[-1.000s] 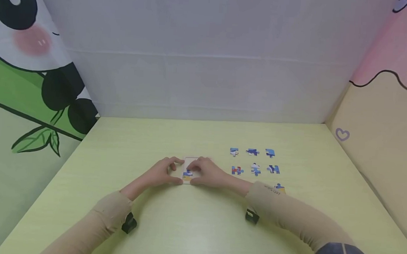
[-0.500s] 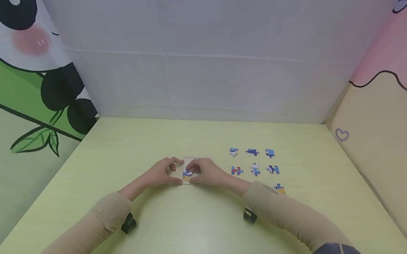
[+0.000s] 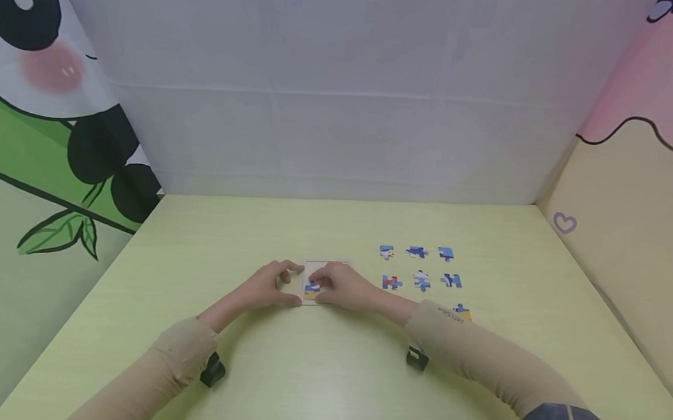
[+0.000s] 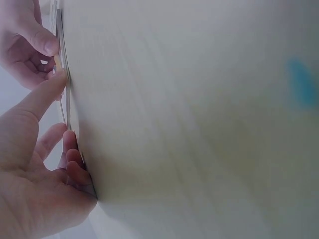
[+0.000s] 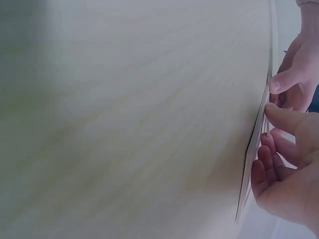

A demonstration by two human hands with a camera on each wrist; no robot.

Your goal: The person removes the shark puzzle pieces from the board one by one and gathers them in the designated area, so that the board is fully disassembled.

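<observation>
A small, pale jigsaw tray [image 3: 317,267] lies flat near the middle of the table, between both hands. My left hand [image 3: 268,287] holds its left side, thumb at the near corner and index finger at the far one. Over the tray's right part, my right hand [image 3: 348,288] pinches a jigsaw piece between thumb and curled fingers; the hand mostly hides it. Blue-and-yellow picture pieces [image 3: 312,289] show in the tray's near left corner. In the left wrist view, the left thumb [image 4: 50,89] touches the tray edge. The right wrist view shows the right thumb [image 5: 281,117] at the tray.
Loose jigsaw pieces lie in rows right of the tray, among them a red-and-blue one [image 3: 392,282] and a dark blue one [image 3: 417,251]. A blue-and-yellow piece [image 3: 462,311] is partly behind the right sleeve [image 3: 479,341]. A white wall [image 3: 341,139] bounds the table's far edge.
Both hands stay at the tray in almost the same place. The right hand shifts only very slightly; the loose pieces lie unmoved.
</observation>
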